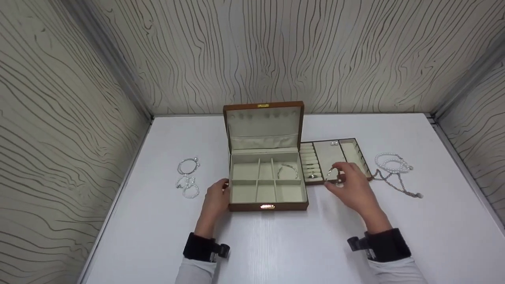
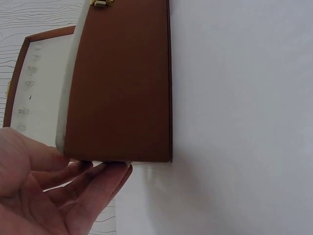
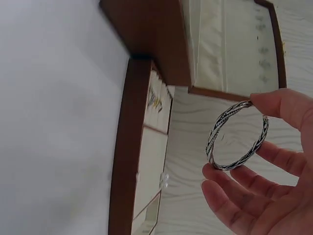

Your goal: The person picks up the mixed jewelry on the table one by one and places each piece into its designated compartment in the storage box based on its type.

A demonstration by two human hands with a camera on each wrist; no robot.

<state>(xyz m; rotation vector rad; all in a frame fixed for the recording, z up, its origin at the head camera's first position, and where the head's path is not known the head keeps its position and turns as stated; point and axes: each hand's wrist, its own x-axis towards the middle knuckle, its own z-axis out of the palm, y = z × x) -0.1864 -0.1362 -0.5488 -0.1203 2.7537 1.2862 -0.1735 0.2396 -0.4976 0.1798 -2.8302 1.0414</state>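
The left hand [image 1: 216, 198] rests unclenched fingers against the left wall of the brown jewelry box [image 1: 245, 207]; the right hand [image 1: 354, 190] pinches a twisted silver cuff bangle [image 3: 213, 134], roughly upright above the jewelry tray [image 1: 326, 153], right of the box.

The brown jewelry box [image 1: 245, 207] stands with its lid raised, the left hand [image 1: 216, 197] against its left side, a thin bracelet [image 1: 288, 165] in its back right compartment. Right of the box, the right hand [image 1: 355, 191] pinches a twisted silver open-ended bangle [image 3: 211, 142].
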